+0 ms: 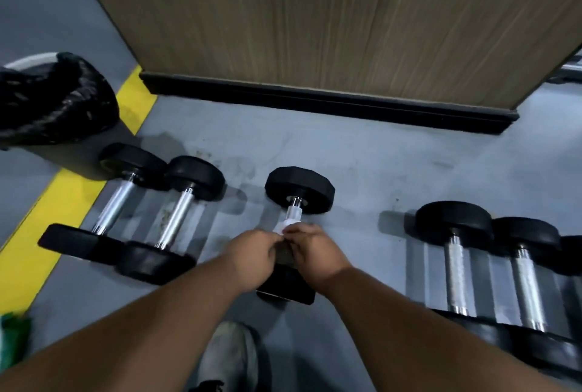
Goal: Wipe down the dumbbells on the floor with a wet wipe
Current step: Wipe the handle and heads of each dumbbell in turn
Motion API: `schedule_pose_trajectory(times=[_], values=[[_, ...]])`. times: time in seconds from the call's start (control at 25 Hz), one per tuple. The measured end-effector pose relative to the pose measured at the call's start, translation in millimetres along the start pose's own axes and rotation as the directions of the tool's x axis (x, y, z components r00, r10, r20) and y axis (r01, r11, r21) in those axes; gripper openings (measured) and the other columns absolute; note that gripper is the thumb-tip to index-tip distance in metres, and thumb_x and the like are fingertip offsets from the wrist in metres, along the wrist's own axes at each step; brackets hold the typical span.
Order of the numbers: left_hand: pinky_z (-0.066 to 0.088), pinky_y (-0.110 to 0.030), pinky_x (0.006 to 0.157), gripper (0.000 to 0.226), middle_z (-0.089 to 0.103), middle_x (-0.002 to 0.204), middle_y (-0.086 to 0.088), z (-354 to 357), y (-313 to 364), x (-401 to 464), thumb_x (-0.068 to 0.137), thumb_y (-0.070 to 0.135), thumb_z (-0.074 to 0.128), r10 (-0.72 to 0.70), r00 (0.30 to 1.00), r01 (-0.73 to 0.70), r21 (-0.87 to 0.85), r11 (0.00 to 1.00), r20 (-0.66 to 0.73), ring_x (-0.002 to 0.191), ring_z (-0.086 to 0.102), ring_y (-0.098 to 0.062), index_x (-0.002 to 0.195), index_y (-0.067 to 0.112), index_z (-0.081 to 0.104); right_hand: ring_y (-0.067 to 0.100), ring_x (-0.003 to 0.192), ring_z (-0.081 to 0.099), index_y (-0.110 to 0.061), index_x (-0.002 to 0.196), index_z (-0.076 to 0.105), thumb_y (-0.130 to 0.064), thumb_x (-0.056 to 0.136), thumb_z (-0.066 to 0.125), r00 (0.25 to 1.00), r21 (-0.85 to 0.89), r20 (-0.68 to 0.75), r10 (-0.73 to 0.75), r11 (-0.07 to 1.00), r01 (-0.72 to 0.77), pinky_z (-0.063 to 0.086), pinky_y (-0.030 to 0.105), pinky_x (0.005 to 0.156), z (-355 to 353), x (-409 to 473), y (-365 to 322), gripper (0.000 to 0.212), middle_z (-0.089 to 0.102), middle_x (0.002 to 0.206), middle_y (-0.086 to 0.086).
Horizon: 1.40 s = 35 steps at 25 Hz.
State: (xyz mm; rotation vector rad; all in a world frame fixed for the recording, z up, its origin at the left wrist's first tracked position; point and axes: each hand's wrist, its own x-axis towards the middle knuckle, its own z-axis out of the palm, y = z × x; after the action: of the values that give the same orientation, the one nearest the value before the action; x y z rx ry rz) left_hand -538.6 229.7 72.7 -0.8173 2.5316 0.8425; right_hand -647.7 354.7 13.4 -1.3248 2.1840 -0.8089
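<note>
We see our left hand [252, 250] and right hand [311, 250] together, both pinching a white wet wipe [285, 225] on the chrome handle of the middle black round-headed dumbbell [299, 190], two chrome-handled black dumbbell pairs [176, 218] flanking it

On my feed the smooth grey painted floor [362, 152] carried a broad yellow stripe [50, 221] along its left side. Two black-headed dumbbells with chrome handles [126, 212] lay side by side just right of that stripe, a single black-headed dumbbell [299, 190] lay alone in the middle, and another black-and-chrome pair [491, 268] lay at the right. A black bin bag [53, 98] sat on the floor at far left, and a wood-grain panel with a black base strip [330, 105] stood along the far edge.
</note>
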Motion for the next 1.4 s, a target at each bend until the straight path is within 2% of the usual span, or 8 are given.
schedule_pose_trajectory(times=[0.08, 0.16, 0.32, 0.6, 0.76, 0.92, 1.24, 1.4], values=[[0.043, -0.026, 0.101, 0.039, 0.06, 0.133, 0.001, 19.4, 3.4, -14.4, 0.098, 0.031, 0.05, -0.247, 0.958, 0.213, -0.215, 0.953, -0.148, 0.122, 0.057, -0.024, 0.133, 0.019, 0.061, 0.036, 0.106, 0.063, -0.006, 0.105, 0.078, -0.014, 0.091, 0.057, 0.998, -0.06, 0.003, -0.07, 0.996, 0.07, 0.054, 0.041, 0.096, 2.4, 6.7, 8.1, 0.027, 0.07, 0.115, 0.011], [0.048, -0.03, 0.096, 0.049, 0.066, 0.123, -0.004, 33.9, 7.9, -16.4, 0.085, 0.047, 0.035, -0.462, 0.88, 0.388, -0.398, 0.831, -0.107, 0.109, 0.06, -0.028, 0.106, 0.017, 0.068, 0.035, 0.098, 0.064, -0.008, 0.095, 0.079, -0.013, 0.088, 0.06, 0.984, -0.118, 0.027, -0.173, 0.977, 0.175, 0.056, 0.038, 0.089, 3.1, 11.2, 11.2, 0.021, 0.07, 0.108, 0.009], [0.047, -0.036, 0.082, 0.035, 0.07, 0.102, -0.013, 32.7, 20.4, 0.1, 0.09, 0.039, 0.044, -0.751, 0.652, 0.535, -0.64, 0.552, -0.103, 0.095, 0.061, -0.036, 0.091, 0.016, 0.071, 0.021, 0.097, 0.054, -0.01, 0.08, 0.078, -0.019, 0.088, 0.059, 0.934, -0.184, -0.104, -0.341, 0.93, 0.319, 0.046, 0.027, 0.089, 9.5, 24.3, 25.7, 0.022, 0.068, 0.097, 0.002], [0.047, -0.041, 0.093, 0.042, 0.066, 0.129, -0.014, 43.5, 31.2, 2.9, 0.097, 0.028, 0.045, -0.791, 0.563, 0.518, -0.643, 0.564, -0.24, 0.117, 0.06, -0.037, 0.136, 0.025, 0.06, 0.026, 0.103, 0.07, -0.007, 0.083, 0.075, -0.02, 0.097, 0.059, 0.785, -0.202, -0.052, -0.617, 0.776, 0.597, 0.055, 0.036, 0.092, 5.7, 47.3, 47.4, 0.024, 0.074, 0.104, 0.008], [0.049, -0.041, 0.091, 0.039, 0.068, 0.124, -0.013, 46.7, 30.9, 0.8, 0.097, 0.027, 0.044, -0.785, 0.556, 0.515, -0.629, 0.583, -0.273, 0.113, 0.061, -0.038, 0.13, 0.026, 0.064, 0.022, 0.118, 0.068, -0.021, 0.104, 0.078, -0.018, 0.092, 0.061, 0.831, -0.307, -0.152, -0.536, 0.824, 0.475, 0.059, 0.035, 0.08, 7.0, 43.0, 68.2, 0.021, 0.072, 0.124, -0.005], [0.049, -0.041, 0.093, 0.039, 0.067, 0.128, -0.009, 47.7, 29.4, 2.3, 0.097, 0.024, 0.045, -0.789, 0.545, 0.504, -0.641, 0.579, -0.284, 0.116, 0.061, -0.036, 0.129, 0.026, 0.066, 0.021, 0.13, 0.06, -0.016, 0.123, 0.073, -0.025, 0.1, 0.066, 0.738, -0.112, -0.014, -0.674, 0.735, 0.669, 0.052, 0.037, 0.104, 15.4, 13.9, 73.0, 0.025, 0.066, 0.135, -0.006], [0.045, -0.033, 0.08, 0.03, 0.07, 0.119, -0.006, 50.3, 29.5, 3.0, 0.097, 0.022, 0.045, -0.791, 0.52, 0.468, -0.667, 0.58, -0.323, 0.105, 0.063, -0.034, 0.111, 0.026, 0.071, 0.012, 0.119, 0.063, -0.023, 0.093, 0.08, -0.044, 0.096, 0.059, 0.905, -0.073, -0.137, -0.404, 0.915, 0.397, 0.057, 0.028, 0.088, 14.8, 50.5, 51.0, 0.03, 0.076, 0.11, -0.011], [0.045, -0.032, 0.075, 0.022, 0.071, 0.101, -0.01, 55.6, 24.6, 4.0, 0.095, 0.018, 0.047, -0.751, 0.539, 0.42, -0.651, 0.632, -0.382, 0.094, 0.062, -0.036, 0.087, 0.021, 0.068, 0.019, 0.128, 0.061, -0.02, 0.109, 0.077, -0.031, 0.099, 0.063, 0.827, -0.002, -0.027, -0.561, 0.828, 0.561, 0.053, 0.03, 0.102, 19.3, 20.0, 63.5, 0.02, 0.073, 0.12, -0.011]])
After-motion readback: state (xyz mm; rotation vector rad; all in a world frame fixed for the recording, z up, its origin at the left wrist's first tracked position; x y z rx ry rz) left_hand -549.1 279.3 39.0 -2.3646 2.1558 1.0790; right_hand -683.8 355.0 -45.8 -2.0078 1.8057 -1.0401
